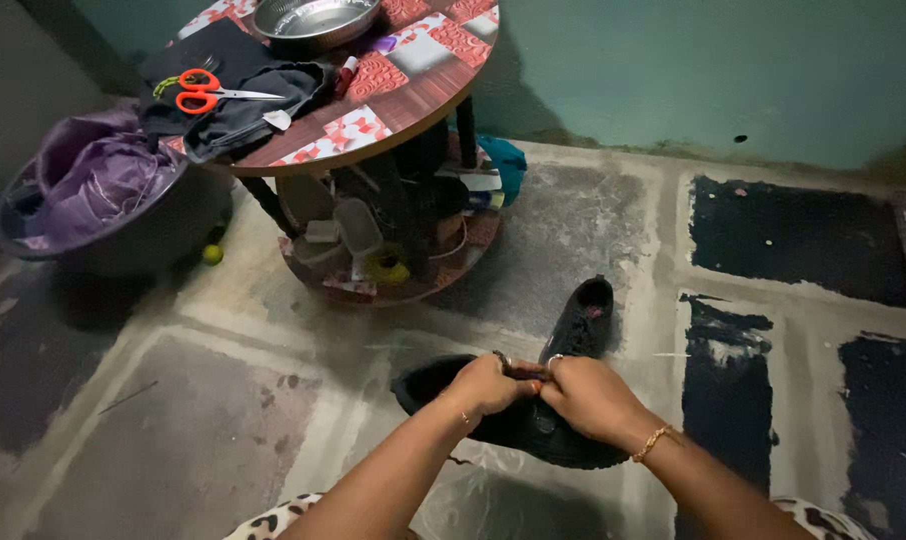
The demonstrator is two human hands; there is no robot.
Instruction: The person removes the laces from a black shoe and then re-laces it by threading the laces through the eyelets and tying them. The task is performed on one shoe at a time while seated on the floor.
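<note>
Shoe (443, 385), black, held low over the floor (223, 420) between both hands. The left hand (488, 385) and right hand (588, 397) meet knuckle to knuckle over its upper middle; the fingers (529, 372) of each are curled together and pinched on something small at the shoe's top, too dark to identify. The shoe lies under and partly behind the hands, with 1 end projecting left of the left hand and the rest hidden below the right hand. Surface is matte black, and detail is lost in shadow. Its long axis runs roughly left to right, tilting down toward the right; which end is the toe cannot be told. A 2nd black shoe (581, 320) lies on the floor just beyond the hands, long axis pointing away and slightly right. Farther off, upper left, a round counter (393, 110) carries orange-handled scissors (208, 93) on dark cloth (243, 75) and a metal bowl (318, 20). A basin (153, 225) of purple fabric sits beside it.
</note>
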